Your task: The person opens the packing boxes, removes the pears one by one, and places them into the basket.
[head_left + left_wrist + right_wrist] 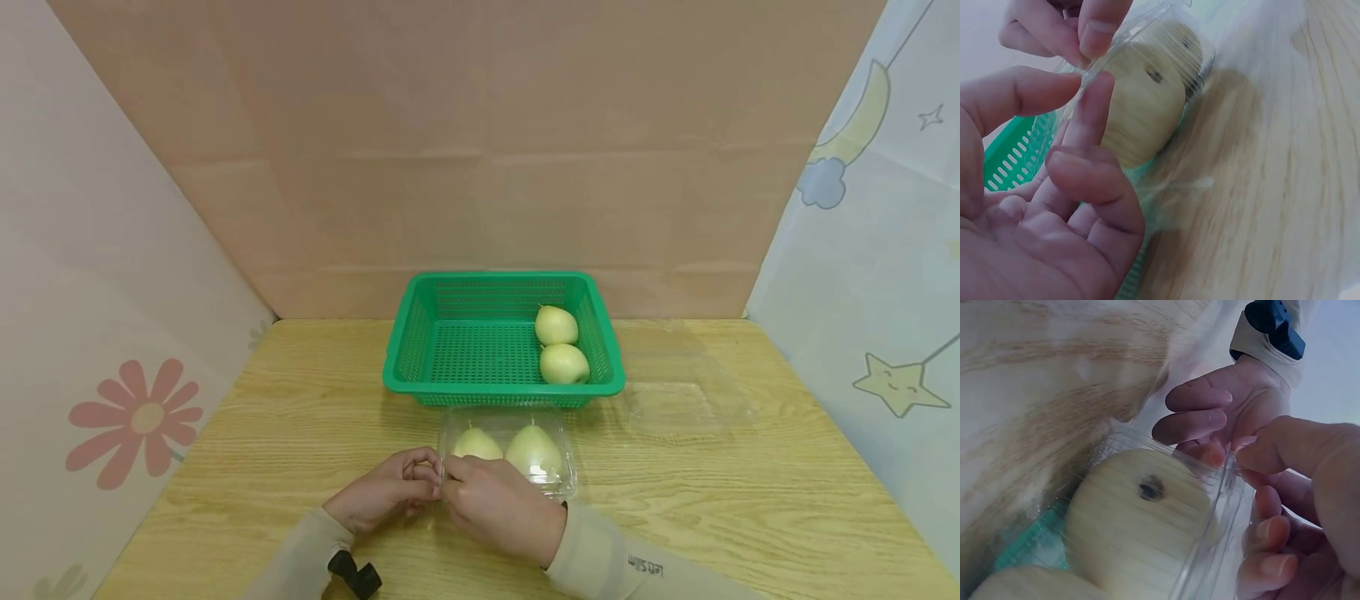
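Observation:
A clear plastic clamshell box (568, 482) with two pale yellow-green pears inside, a left pear (474, 442) and a right pear (534, 452), lies on the table in front of the green basket. My left hand (390, 489) is at the box's front left corner, its thumb and index finger pinching the rim in the left wrist view. Beside it, my right hand (501, 506) reaches over the front of the box and pinches the same rim, as the right wrist view shows. Part of the left pear is hidden behind the right hand in the head view.
The green plastic basket (502, 389) stands behind the box, with an upper pear (557, 325) and a lower pear (565, 366) at its right side. Another clear plastic container (671, 404) lies to its right on the wooden table (750, 508). A brown backdrop (480, 167) rises behind.

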`<move>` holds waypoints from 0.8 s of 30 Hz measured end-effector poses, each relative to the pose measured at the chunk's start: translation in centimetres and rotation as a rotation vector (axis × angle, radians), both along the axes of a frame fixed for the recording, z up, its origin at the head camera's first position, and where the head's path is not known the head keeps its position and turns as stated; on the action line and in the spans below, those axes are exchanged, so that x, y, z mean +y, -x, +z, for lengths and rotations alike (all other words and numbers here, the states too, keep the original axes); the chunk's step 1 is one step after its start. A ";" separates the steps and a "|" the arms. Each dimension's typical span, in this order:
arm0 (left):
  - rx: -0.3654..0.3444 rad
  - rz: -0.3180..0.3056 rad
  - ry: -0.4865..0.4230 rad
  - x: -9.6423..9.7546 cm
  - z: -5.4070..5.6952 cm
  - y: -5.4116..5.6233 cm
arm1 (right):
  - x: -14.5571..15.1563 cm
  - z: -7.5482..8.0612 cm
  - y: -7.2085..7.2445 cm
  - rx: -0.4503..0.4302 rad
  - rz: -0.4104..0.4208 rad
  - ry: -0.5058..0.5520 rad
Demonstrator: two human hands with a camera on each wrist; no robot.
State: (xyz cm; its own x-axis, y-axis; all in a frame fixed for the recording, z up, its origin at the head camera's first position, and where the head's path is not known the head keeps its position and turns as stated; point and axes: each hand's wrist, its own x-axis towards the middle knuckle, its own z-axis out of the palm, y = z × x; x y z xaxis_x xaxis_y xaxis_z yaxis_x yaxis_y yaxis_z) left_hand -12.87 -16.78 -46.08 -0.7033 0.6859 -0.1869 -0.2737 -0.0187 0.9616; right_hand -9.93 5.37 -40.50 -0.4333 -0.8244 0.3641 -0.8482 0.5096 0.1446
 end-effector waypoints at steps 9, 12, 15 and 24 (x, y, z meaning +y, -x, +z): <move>-0.008 -0.012 -0.027 0.1 -0.2 0.0 | -0.1 -0.5 0.2 0.009 0.013 0.030; -0.012 -0.018 -0.028 0.1 -0.2 0.1 | -0.1 -0.7 0.2 0.013 0.019 0.042; -0.019 -0.027 -0.037 0.1 -0.2 0.1 | -0.1 -0.8 0.2 0.014 0.021 0.057; -0.033 -0.029 -0.041 0.3 -0.1 0.2 | -0.3 -0.7 0.3 0.018 0.014 0.120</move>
